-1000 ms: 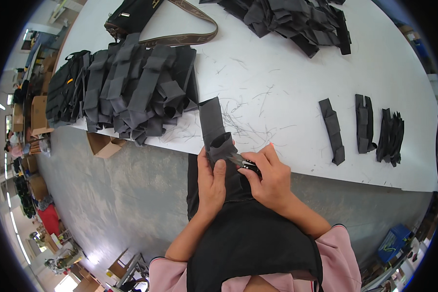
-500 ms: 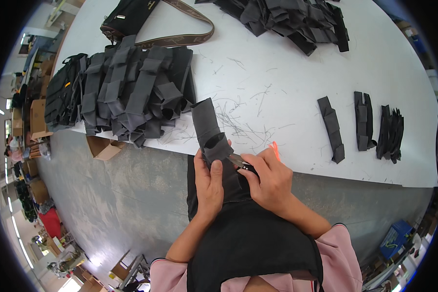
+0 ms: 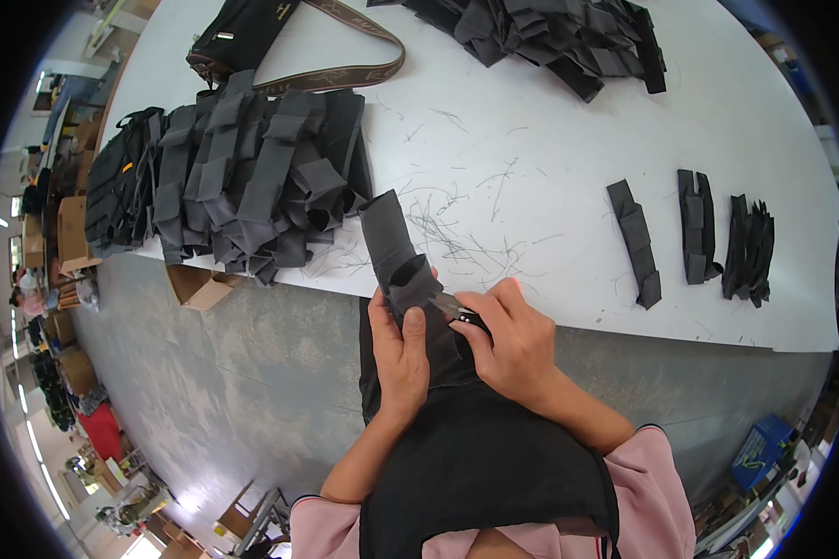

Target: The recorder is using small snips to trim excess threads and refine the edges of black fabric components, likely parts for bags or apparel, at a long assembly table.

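My left hand [image 3: 403, 352] grips a dark grey fabric strip [image 3: 388, 233] with a folded loop standing open on it, just off the table's near edge. The strip slants up and away, its far end lying over the table. In my right hand [image 3: 515, 337] is a pair of thread snips [image 3: 464, 315] with a dark handle, thumb and fingers closed round it. The metal blades point left and meet the edge of the strip beside my left fingers. Whether the blades touch a thread is too small to make out.
On the white table [image 3: 531, 186] lie loose thread ends [image 3: 447, 228]. A heap of similar strips [image 3: 252, 177] sits left, beside a black backpack [image 3: 121, 182]; another pile [image 3: 550, 42] is at the back. Single strips [image 3: 636, 244] and a bundle [image 3: 749, 250] lie right. A black bag [image 3: 242, 37] stands far left.
The strip and both hands have shifted very slightly left. The orange piece by my right hand no longer shows. The snips stay at the strip's edge.
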A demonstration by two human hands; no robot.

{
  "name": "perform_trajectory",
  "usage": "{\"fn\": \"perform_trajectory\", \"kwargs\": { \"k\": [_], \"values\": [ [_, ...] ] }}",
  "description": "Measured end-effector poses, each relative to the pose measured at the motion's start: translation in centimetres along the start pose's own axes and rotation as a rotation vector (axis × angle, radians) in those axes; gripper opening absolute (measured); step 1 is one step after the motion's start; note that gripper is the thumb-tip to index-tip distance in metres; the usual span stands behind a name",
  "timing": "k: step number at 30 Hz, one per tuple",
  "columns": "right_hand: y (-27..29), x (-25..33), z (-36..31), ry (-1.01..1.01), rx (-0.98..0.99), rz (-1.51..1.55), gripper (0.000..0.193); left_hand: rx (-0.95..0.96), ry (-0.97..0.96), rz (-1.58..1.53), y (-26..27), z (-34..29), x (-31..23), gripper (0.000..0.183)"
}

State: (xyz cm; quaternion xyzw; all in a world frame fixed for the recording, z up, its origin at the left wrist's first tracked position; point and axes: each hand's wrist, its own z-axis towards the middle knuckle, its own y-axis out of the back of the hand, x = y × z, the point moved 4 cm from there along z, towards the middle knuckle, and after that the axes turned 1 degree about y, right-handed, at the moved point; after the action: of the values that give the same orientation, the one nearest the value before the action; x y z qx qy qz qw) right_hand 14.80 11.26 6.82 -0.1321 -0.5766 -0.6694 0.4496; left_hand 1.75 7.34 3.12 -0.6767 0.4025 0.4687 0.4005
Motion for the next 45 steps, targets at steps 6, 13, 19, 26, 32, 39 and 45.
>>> {"fn": "perform_trajectory", "kwargs": {
  "k": [6,13,19,26,32,39,45],
  "values": [
    [-0.9,-1.2,-0.3,-0.221,0.044,0.296,0.026,-0.011,0.036,-0.032,-0.2,-0.1,0.2,0.048],
    [-0.8,-0.3,-0.4,-0.067,-0.021,0.059,0.026,-0.020,0.021,-0.029,-0.4,-0.2,0.1,0.047],
    [-0.8,-0.3,-0.4,-0.053,-0.023,0.048,0.026,-0.031,0.025,-0.041,-0.3,-0.2,0.3,0.046],
    [0.2,-0.1,-0.3,-0.045,-0.013,0.038,0.029,-0.037,0.040,-0.035,-0.2,0.0,-0.3,0.046],
    [0.2,0.2,0.1,-0.026,0.060,-0.060,0.029,-0.034,0.004,-0.002,-0.2,-0.1,-0.1,0.047],
    [-0.1,0.1,0.3,-0.052,0.084,-0.007,0.025,-0.033,0.016,-0.014,-0.2,-0.1,0.1,0.047],
    [-0.4,-0.2,0.1,-0.083,0.050,0.042,0.026,-0.027,0.025,-0.045,-0.1,-0.1,0.3,0.046]
  ]
}}
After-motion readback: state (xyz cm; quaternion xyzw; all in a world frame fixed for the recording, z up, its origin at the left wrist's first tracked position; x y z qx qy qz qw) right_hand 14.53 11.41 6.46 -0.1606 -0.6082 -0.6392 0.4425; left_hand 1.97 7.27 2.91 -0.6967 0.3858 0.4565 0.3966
